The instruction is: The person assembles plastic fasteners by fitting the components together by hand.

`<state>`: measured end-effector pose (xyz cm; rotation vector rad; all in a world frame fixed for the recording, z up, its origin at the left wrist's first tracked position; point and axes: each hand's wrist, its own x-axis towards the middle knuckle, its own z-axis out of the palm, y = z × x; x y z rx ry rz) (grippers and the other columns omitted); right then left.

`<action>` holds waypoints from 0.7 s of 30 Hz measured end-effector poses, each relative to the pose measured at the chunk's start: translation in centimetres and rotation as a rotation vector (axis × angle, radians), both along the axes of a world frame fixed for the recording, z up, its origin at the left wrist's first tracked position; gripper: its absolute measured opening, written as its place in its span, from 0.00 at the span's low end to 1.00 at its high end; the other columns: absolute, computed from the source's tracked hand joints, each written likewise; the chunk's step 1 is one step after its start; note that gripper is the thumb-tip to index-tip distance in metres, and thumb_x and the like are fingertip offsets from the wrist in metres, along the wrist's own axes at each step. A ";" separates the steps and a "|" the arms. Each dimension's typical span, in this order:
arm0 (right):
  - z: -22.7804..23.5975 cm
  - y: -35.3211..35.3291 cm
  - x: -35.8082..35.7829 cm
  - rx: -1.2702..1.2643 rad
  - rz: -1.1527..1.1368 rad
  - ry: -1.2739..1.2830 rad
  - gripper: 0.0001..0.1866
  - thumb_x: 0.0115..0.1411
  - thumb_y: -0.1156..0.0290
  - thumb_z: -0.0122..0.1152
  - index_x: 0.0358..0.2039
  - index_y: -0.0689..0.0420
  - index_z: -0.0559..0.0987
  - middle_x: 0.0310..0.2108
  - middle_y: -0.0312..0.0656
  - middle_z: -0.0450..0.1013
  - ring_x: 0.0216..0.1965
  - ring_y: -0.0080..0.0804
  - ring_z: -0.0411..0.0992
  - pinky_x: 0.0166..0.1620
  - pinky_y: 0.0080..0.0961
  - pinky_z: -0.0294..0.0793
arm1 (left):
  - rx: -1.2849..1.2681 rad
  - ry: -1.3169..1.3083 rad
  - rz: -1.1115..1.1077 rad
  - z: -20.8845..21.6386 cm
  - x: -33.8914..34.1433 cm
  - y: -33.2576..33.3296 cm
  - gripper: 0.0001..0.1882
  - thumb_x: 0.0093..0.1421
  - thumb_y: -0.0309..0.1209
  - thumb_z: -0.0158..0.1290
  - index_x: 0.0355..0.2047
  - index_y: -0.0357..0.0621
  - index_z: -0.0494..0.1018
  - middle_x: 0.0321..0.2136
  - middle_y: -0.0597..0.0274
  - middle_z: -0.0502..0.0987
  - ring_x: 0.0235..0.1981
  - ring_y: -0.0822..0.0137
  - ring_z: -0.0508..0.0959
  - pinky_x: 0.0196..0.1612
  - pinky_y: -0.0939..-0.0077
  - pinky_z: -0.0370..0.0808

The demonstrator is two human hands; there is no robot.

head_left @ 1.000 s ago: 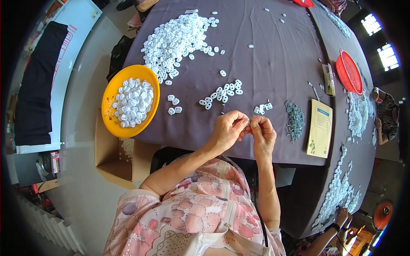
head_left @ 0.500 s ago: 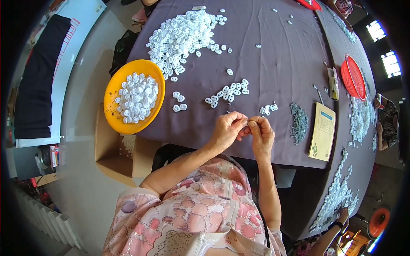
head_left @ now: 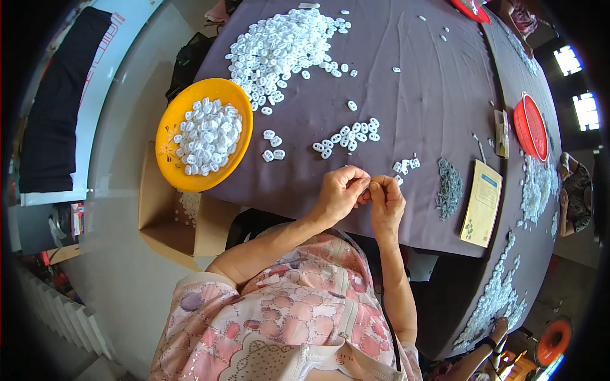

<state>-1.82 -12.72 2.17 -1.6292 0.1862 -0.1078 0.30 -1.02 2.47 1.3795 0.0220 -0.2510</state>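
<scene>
My left hand (head_left: pixel 342 195) and my right hand (head_left: pixel 387 206) meet at the table's near edge, fingertips pinched together. Whatever lies between them is too small and covered to name. Just beyond my right hand are a few small white two-holed plastic pieces (head_left: pixel 405 166); one piece lies right by its fingers. Farther off, a loose group of similar white pieces (head_left: pixel 345 137) is spread on the dark cloth. A heap of small grey-green parts (head_left: pixel 449 188) lies to the right of my right hand.
A yellow bowl (head_left: pixel 166 143) of white pieces stands at the table's left edge, beside a large white pile (head_left: pixel 279 54). On the right are a yellow booklet (head_left: pixel 481 203) and a red basket (head_left: pixel 531 130). An open cardboard box (head_left: pixel 166 238) sits below; other people work at right.
The whole view has shifted slightly, so the table things appear a little displaced. Both hands stay pinched together in nearly the same place.
</scene>
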 end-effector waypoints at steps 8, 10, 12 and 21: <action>0.7 2.5 1.7 0.007 0.208 0.042 0.03 0.58 0.79 0.52 0.30 0.64 0.73 0.24 0.36 0.73 0.24 0.16 0.69 0.29 0.15 0.72 | -0.117 0.110 0.080 -0.9 -0.4 4.0 0.07 0.60 0.28 0.50 0.33 0.36 0.73 0.22 0.63 0.75 0.20 0.77 0.75 0.21 0.85 0.73; 1.3 3.2 2.8 -0.051 0.277 0.014 0.03 0.57 0.80 0.52 0.32 0.62 0.74 0.24 0.37 0.72 0.22 0.20 0.69 0.28 0.18 0.71 | -0.107 0.133 0.151 -1.0 -0.4 5.4 0.06 0.59 0.28 0.51 0.31 0.37 0.72 0.20 0.66 0.73 0.18 0.78 0.73 0.20 0.85 0.72; 1.3 3.6 3.9 -0.411 0.295 -0.225 0.06 0.54 0.80 0.54 0.33 0.60 0.74 0.26 0.41 0.71 0.23 0.31 0.71 0.28 0.24 0.71 | -0.099 0.125 0.206 -0.8 -0.4 6.6 0.05 0.59 0.27 0.51 0.31 0.37 0.72 0.20 0.67 0.73 0.18 0.79 0.72 0.19 0.86 0.71; 0.2 6.1 6.3 -0.870 0.347 -0.354 0.10 0.50 0.74 0.60 0.34 0.57 0.73 0.31 0.42 0.68 0.30 0.42 0.72 0.30 0.33 0.73 | -0.143 0.140 0.263 -1.5 -0.2 8.4 0.07 0.59 0.30 0.52 0.31 0.37 0.73 0.22 0.65 0.73 0.18 0.77 0.73 0.18 0.85 0.71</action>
